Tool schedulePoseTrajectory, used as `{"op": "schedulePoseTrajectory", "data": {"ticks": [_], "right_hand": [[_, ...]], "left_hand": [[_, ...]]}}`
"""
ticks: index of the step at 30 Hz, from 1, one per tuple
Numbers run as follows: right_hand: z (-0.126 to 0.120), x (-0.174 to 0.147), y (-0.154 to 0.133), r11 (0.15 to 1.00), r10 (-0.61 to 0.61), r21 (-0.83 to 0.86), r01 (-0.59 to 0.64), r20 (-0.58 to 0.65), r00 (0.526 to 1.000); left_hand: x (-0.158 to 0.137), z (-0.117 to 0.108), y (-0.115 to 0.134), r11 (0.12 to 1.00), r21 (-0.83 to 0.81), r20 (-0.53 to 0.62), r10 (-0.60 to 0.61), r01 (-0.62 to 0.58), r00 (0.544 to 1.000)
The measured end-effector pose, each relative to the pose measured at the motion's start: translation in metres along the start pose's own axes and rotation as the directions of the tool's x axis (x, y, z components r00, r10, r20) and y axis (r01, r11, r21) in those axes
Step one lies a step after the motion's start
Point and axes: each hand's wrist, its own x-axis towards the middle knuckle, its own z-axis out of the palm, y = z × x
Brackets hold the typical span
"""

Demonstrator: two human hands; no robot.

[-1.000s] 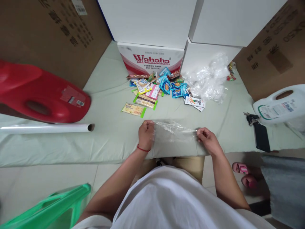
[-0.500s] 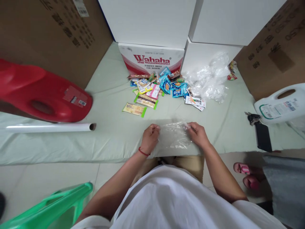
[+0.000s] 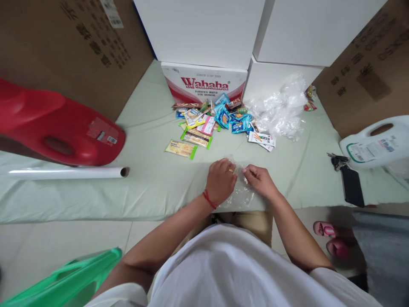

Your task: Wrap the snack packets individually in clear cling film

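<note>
A clear plastic bag (image 3: 241,195), crumpled, lies at the near edge of the cloth-covered table between my two hands. My right hand (image 3: 258,179) pinches the bag's upper right part between thumb and fingers. My left hand (image 3: 222,181), with a ring and a red wrist cord, is closed over the bag's left side; its fingertips are partly hidden. Beyond them lies a pile of small wrapped snacks (image 3: 206,124), some in blue packets (image 3: 240,125). A wafer-like bar with green ends (image 3: 180,149) is the nearest of these to my left hand.
More clear plastic bags (image 3: 279,111) are heaped right of the snacks. A Wahaha carton (image 3: 204,83) stands behind. To the left are a red jug (image 3: 73,132) and a white roll (image 3: 68,172); to the right, a white jug (image 3: 377,143), keys (image 3: 337,161) and a black phone (image 3: 352,186).
My left hand has moved right and turned palm-down, close to my right hand. The bag, stretched between both hands before, is now bunched and narrower.
</note>
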Motion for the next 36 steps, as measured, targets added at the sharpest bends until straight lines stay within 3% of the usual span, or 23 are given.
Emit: {"op": "schedulePoseTrajectory", "data": {"ticks": [3,6,12,15,19,26,31,36], "right_hand": [[-0.004,0.002,0.003,0.998,0.024,0.056,-0.023,-0.011,1.0],[-0.012,0.006,0.013,0.987,0.074,0.148,-0.068,-0.04,0.996],[-0.026,0.015,0.031,0.943,0.226,0.268,-0.196,-0.085,0.97],[-0.029,0.015,0.034,0.942,0.264,0.231,-0.243,-0.062,0.963],[-0.031,0.02,0.035,0.947,0.298,0.115,-0.299,0.033,0.954],[-0.027,0.067,0.044,0.965,0.257,0.008,-0.261,-0.195,0.946],[-0.029,0.097,0.05,0.99,0.119,-0.024,-0.14,-0.407,0.906],[-0.04,0.106,0.057,0.985,0.014,-0.147,-0.087,-0.439,0.898]], "left_hand": [[0.01,0.004,-0.008,0.971,-0.132,0.024,-0.197,0.198,0.98],[0.016,0.0,-0.028,0.897,-0.226,-0.025,-0.395,0.38,0.918],[0.019,-0.011,-0.081,0.801,-0.278,-0.152,-0.581,0.53,0.8],[0.015,-0.01,-0.091,0.784,-0.274,-0.161,-0.608,0.557,0.777],[0.011,-0.001,-0.088,0.791,-0.264,-0.094,-0.591,0.552,0.801],[0.008,0.008,-0.08,0.814,-0.309,-0.076,-0.537,0.492,0.84],[0.004,0.007,-0.088,0.811,-0.272,-0.12,-0.562,0.517,0.818],[0.002,0.005,-0.097,0.769,-0.251,-0.184,-0.634,0.588,0.751]]}}
